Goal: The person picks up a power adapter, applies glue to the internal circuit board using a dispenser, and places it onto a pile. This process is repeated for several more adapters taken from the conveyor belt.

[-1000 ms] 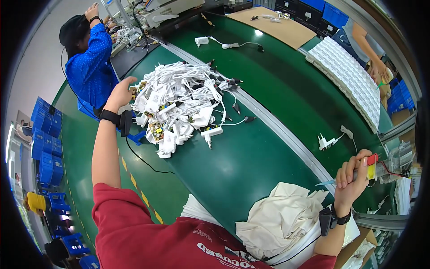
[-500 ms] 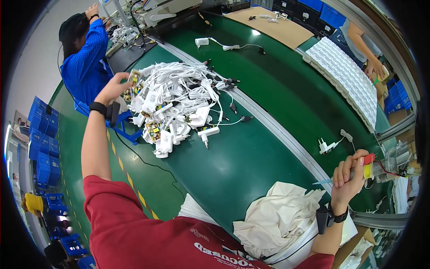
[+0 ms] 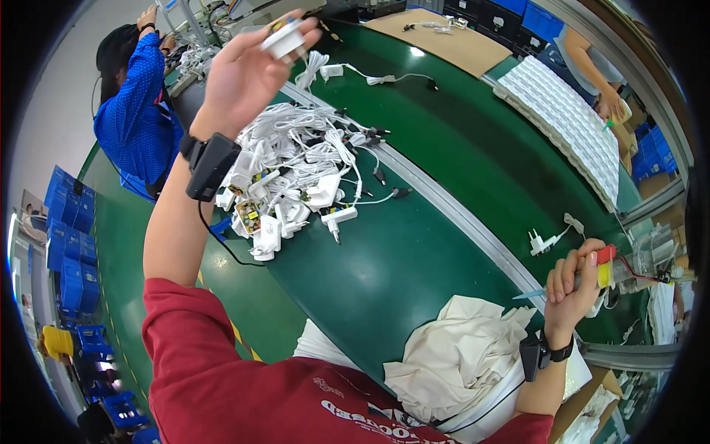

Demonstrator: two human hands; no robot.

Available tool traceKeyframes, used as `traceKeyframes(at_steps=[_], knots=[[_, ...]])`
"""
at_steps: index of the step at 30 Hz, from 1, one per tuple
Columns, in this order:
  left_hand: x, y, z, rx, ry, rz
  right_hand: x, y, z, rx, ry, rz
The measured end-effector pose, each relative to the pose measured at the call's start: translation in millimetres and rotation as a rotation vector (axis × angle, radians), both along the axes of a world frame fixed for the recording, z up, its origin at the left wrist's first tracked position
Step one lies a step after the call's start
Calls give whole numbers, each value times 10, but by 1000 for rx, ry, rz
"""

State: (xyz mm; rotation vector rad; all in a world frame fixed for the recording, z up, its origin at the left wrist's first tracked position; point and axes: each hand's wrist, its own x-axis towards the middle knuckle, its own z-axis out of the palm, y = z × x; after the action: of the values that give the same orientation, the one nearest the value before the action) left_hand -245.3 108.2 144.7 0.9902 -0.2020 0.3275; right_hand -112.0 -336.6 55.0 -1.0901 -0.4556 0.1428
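My left hand [image 3: 240,85] is raised over the far end of the pile, its fingers closed around a white power adapter [image 3: 285,43] whose circuit parts show on one side; the hand is slightly blurred. Beneath it lies a heap of white adapters and cables [image 3: 296,155], some with exposed circuit boards. At the right edge of the bench, my right hand [image 3: 571,288] is wrapped round a tool with a pale blue pointed tip [image 3: 528,294]. Red and yellow parts stand out above that fist, beside a clear container [image 3: 642,272] with thin wires; I cannot tell how they join.
A crumpled cream cloth [image 3: 458,355] lies at the near bench edge. A metal rail [image 3: 444,200] divides the green surface. Beyond it sit single adapters [image 3: 541,243] and a white block of stacked pieces [image 3: 566,122]. One person in blue [image 3: 133,118] is at left, another at far right.
My left hand has lifted from the heap's left side and swung up and to the right, carrying the adapter with its exposed circuit. My right hand stays almost where it was.
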Motion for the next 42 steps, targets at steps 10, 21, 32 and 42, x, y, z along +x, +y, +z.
traceKeyframes(at_steps=[10,21,32,42], knots=[[1926,-1147,-260,34,-587,-832,21,50,1,-42,-41,25],[948,-3048,-1913,-196,485,-367,148,-131,51,-162,-53,-80],[773,-3259,-2076,-25,490,-760,200,-66,-23,-190,-36,-136],[763,-3163,-2066,-96,418,-728,198,-25,-32,-240,-46,-53]])
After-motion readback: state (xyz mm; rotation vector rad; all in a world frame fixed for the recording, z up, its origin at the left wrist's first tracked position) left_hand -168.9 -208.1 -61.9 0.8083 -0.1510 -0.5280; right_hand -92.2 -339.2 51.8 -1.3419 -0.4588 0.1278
